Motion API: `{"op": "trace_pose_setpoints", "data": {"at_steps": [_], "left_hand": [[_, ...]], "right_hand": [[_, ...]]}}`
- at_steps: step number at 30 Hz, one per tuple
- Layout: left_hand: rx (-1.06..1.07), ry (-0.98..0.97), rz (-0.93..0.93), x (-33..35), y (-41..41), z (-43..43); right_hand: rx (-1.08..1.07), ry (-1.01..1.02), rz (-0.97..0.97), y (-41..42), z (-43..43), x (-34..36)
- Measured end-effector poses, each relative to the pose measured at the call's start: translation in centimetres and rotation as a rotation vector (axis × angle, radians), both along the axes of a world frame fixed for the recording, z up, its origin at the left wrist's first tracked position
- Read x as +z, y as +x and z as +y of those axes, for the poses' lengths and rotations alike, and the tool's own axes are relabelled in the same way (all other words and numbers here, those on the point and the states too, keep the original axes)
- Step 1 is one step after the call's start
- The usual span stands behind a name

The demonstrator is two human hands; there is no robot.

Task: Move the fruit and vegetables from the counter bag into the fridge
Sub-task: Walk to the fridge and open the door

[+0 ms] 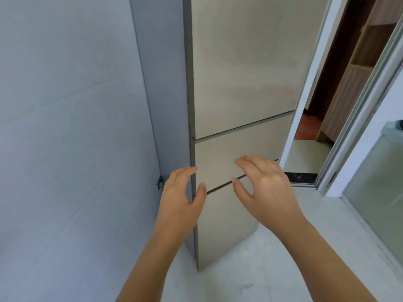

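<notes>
A tall beige fridge [239,73] stands straight ahead with all its doors shut: a large upper door, a narrow middle drawer [222,158] and a lower door [226,219]. My left hand [181,199] hovers at the fridge's left front edge, fingers relaxed, holding nothing. My right hand [266,188] is raised in front of the seam between the middle drawer and the lower door, fingers spread and slightly bent, empty. No bag, fruit or vegetables are in view.
A grey wall [65,127] runs close along the left of the fridge. To the right, an open doorway [316,127] leads to a room with wooden shelving. A sliding glass door [375,182] stands at the far right. The floor is pale tile [261,269].
</notes>
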State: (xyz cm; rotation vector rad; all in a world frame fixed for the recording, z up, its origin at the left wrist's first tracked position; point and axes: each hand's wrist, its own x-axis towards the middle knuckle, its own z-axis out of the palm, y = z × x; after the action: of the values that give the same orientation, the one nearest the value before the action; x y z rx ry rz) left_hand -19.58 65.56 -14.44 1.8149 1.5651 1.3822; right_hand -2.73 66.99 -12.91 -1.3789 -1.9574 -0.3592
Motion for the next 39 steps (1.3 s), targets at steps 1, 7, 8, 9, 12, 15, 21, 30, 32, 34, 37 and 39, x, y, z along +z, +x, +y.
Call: {"op": "trace_pose_setpoints", "data": {"at_steps": [1,7,8,9,12,15,21,30,32,34,37,39], "left_hand": [[0.012,0.001,-0.018,0.6,0.3,1.4],[0.077,0.052,-0.106,4.3,1.8,11.1],[0.097,0.068,-0.125,4.9,1.9,12.6],[0.116,0.084,-0.151,5.4,2.0,14.1],[0.132,0.117,-0.245,6.8,2.1,17.5],[0.109,0.100,-0.326,8.1,1.9,19.7],[0.071,0.071,-0.382,8.8,0.3,23.5],[-0.103,0.120,-0.478,8.5,0.1,25.1],[-0.109,0.120,-0.479,8.2,0.3,25.3],[-0.098,0.127,-0.475,8.1,0.5,25.5],[-0.085,0.129,-0.474,7.7,0.7,25.6],[-0.081,0.122,-0.468,7.6,0.6,25.5]], "right_hand": [[0.021,0.009,-0.004,0.2,1.6,0.4],[0.118,0.097,-0.026,2.1,10.8,4.2],[0.132,0.106,-0.029,2.4,12.2,4.8],[0.147,0.116,-0.028,2.7,13.6,5.3],[0.192,0.142,-0.015,2.5,17.1,6.8],[0.219,0.186,0.002,1.2,19.7,7.9],[0.247,0.190,0.024,-1.1,22.5,8.4],[0.235,0.139,0.036,-2.3,24.0,8.3],[0.222,0.131,0.038,-2.2,23.8,8.1],[0.197,0.124,0.033,-2.2,23.6,7.9],[0.169,0.115,0.025,-2.2,23.1,7.6],[0.154,0.096,0.022,-2.1,22.9,7.4]]}}
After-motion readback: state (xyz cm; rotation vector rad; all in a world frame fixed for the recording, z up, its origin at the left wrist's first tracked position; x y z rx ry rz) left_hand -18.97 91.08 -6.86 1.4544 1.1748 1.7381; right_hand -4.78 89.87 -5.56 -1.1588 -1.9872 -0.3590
